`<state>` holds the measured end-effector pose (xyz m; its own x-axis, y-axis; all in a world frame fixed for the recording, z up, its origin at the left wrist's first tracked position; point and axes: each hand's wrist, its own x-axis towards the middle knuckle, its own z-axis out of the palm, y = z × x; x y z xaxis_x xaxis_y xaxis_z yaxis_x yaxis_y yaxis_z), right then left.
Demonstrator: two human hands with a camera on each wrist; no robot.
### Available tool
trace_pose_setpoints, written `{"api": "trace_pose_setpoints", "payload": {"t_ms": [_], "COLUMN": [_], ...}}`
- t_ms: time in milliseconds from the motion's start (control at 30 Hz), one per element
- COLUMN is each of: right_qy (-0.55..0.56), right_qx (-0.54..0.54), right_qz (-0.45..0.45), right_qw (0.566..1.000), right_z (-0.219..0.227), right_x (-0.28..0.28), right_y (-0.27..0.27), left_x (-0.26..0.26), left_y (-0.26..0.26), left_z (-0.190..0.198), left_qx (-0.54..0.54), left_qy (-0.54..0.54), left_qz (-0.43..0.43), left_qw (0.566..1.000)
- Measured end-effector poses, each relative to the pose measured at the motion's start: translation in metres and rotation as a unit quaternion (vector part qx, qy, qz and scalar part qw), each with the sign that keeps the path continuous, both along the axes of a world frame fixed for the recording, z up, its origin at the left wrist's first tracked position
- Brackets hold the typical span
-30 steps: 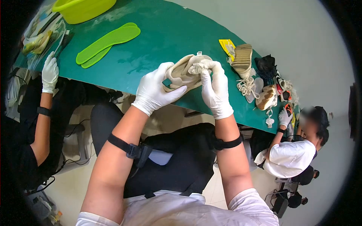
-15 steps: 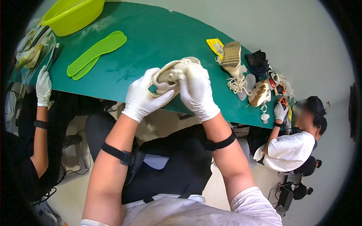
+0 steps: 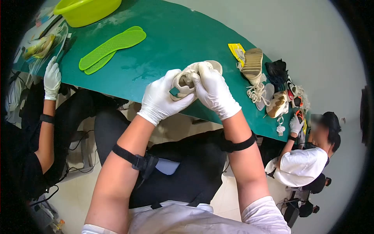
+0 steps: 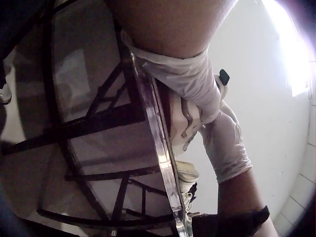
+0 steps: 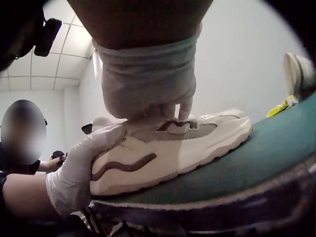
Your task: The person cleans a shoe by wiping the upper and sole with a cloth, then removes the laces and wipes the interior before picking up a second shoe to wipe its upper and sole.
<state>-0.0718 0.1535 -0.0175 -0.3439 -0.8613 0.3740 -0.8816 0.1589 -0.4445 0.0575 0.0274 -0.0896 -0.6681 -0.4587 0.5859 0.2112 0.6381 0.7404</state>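
Observation:
A cream sneaker (image 3: 183, 80) with a wavy grey side stripe stands between the two white-gloved hands over the table's near edge. My left hand (image 3: 165, 93) grips its heel end, thumb along the near side, next to a dark green heel tab (image 3: 174, 91). From above, my right hand (image 3: 214, 91) has curled fingers and thumb at the tongue and opening. In the right wrist view the sneaker (image 5: 168, 160) shows side-on, toe to the right. Bunched white material (image 3: 191, 69) shows by the right fingertips; I cannot tell whether it is cloth or tongue.
Two lime-green insoles (image 3: 111, 48) lie on the green table (image 3: 167, 35), below a yellow-green basin (image 3: 89, 13). At right are a striped-sole shoe (image 3: 252, 67), laces, dark cloth and other shoes. People sit at both sides; a neighbour's gloved hand (image 3: 52, 78) rests at the left edge.
The right hand has moved from bunched white material above the opening down over the sneaker's tongue area, with fingers closer in. The left hand keeps its grip on the heel.

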Motion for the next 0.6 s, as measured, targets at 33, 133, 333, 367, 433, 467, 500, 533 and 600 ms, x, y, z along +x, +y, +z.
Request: {"api": "trace_pose_setpoints", "payload": {"t_ms": [33, 133, 333, 367, 433, 467, 500, 533, 600], "right_qy": [-0.013, 0.058, -0.157, -0.132, -0.158, -0.168, -0.154, -0.154, -0.174], "right_qx": [0.017, 0.055, -0.129, -0.161, -0.212, -0.212, -0.225, -0.225, -0.146], "right_qz": [0.013, 0.015, 0.000, -0.039, -0.118, -0.163, -0.187, -0.190, -0.242], "right_qw": [1.000, 0.997, 0.979, 0.977, 0.957, 0.949, 0.944, 0.943, 0.943], "right_z": [-0.003, -0.004, 0.021, 0.016, 0.001, -0.008, -0.022, -0.033, -0.048], "right_x": [-0.006, -0.013, -0.006, -0.010, -0.025, -0.033, -0.046, -0.054, -0.061], "right_y": [-0.001, 0.000, 0.018, 0.025, 0.041, 0.051, 0.055, 0.057, 0.059], "left_x": [-0.001, 0.002, 0.003, 0.003, 0.001, 0.000, 0.000, -0.001, -0.002], "left_y": [-0.002, -0.001, -0.003, -0.003, -0.004, -0.004, -0.005, -0.006, -0.005], "left_z": [-0.002, 0.000, 0.001, 0.001, -0.001, -0.002, -0.003, -0.002, 0.000], "left_qx": [-0.015, 0.016, -0.004, -0.008, -0.003, 0.001, 0.001, 0.009, 0.017], "left_qy": [0.017, -0.010, -0.003, -0.004, 0.007, 0.018, 0.016, 0.002, -0.012], "left_qz": [-0.003, -0.026, -0.032, -0.036, -0.040, -0.044, -0.047, -0.042, -0.043], "left_qw": [1.000, 0.999, 0.999, 0.999, 0.999, 0.999, 0.999, 0.999, 0.999]}}
